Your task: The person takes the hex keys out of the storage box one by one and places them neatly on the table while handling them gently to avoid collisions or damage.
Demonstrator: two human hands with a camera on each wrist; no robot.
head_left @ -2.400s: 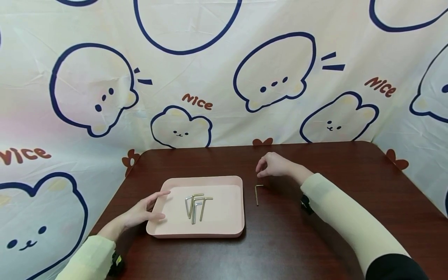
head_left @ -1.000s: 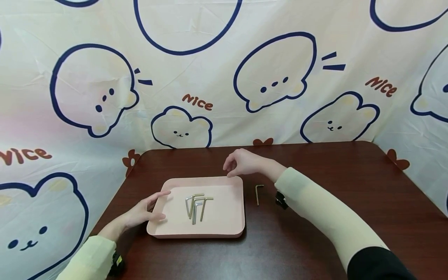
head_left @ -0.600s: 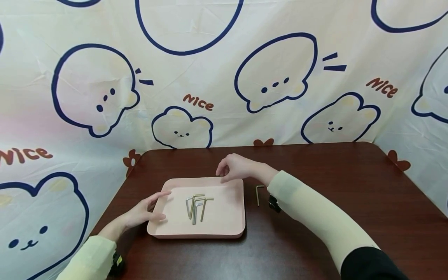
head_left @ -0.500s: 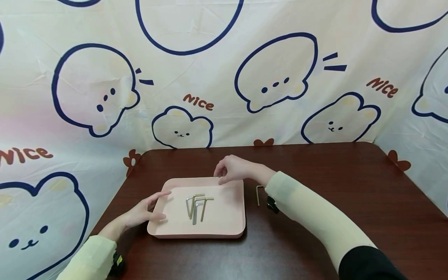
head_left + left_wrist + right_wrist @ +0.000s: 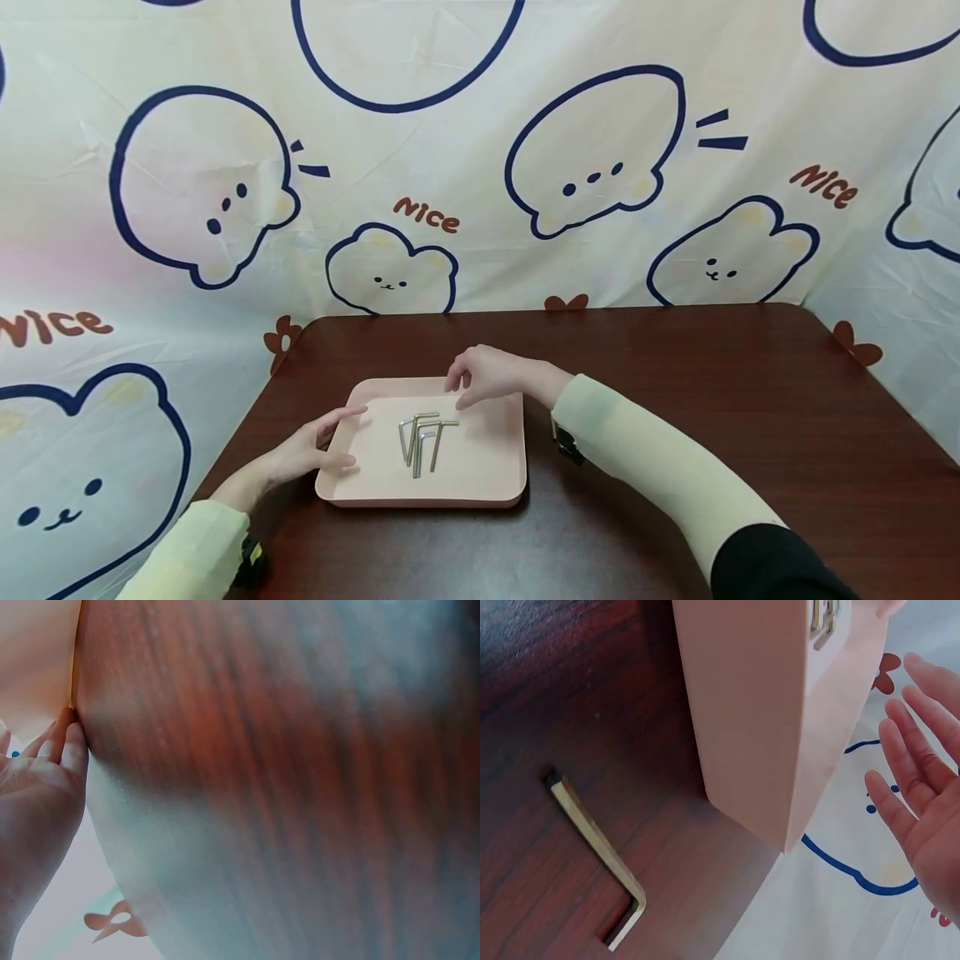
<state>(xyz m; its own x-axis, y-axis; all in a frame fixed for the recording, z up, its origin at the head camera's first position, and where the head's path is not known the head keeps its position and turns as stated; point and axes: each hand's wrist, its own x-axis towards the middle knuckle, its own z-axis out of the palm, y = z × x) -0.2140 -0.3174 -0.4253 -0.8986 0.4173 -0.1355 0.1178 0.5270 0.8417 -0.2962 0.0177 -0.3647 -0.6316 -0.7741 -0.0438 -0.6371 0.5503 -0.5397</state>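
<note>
A pale pink tray (image 5: 487, 471) stands on the table with several L-shaped hex keys (image 5: 417, 446), gold and silver, lying in its left half. My left hand (image 5: 296, 454) holds the tray's left side, thumb over the inside and other fingers against the outer wall, as the left wrist view shows. Over the tray's far right part hovers my right hand (image 5: 487, 375), fingers loosely spread and holding nothing. In the right wrist view one more gold hex key (image 5: 600, 844) lies on the table beside the tray; in the head view the right sleeve hides most of it.
The dark brown wooden table (image 5: 675, 358) reaches back to a white cloth (image 5: 480, 167) printed with blue-outlined bears. Cloth also hangs at the left and right sides. The right forearm crosses the table's right half.
My right hand has moved left, from behind the lone hex key to over the tray, and lower. The left hand, tray and hex keys have stayed in place.
</note>
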